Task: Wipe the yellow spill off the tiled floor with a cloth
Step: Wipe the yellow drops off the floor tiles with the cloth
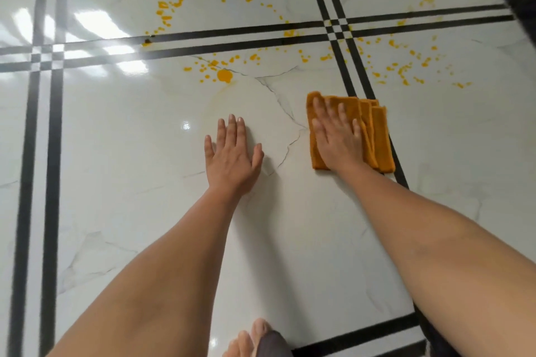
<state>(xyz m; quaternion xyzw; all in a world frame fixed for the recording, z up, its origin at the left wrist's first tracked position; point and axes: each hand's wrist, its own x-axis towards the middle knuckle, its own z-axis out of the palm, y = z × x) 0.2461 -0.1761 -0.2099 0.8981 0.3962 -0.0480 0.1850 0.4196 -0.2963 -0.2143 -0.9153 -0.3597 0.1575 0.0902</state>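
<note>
Wiping is midway: right hand lies flat, fingers spread, on the cloth, left hand splayed empty beside it, spill just beyond, so the next stroke likely pushes forward.

Floor: glossy white marble-look tiles w/ grey veins, double black stripes. Spill: yellow-orange dots, splotches. Cloth: orange.

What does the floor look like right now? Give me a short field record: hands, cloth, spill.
left hand: flat on bare tile, empty
right hand: pressed flat on the cloth
cloth: orange, folded, at the black tile line
yellow spill: drops scattered beyond both hands, unwiped
tiled floor: glossy white, black border lines
</note>
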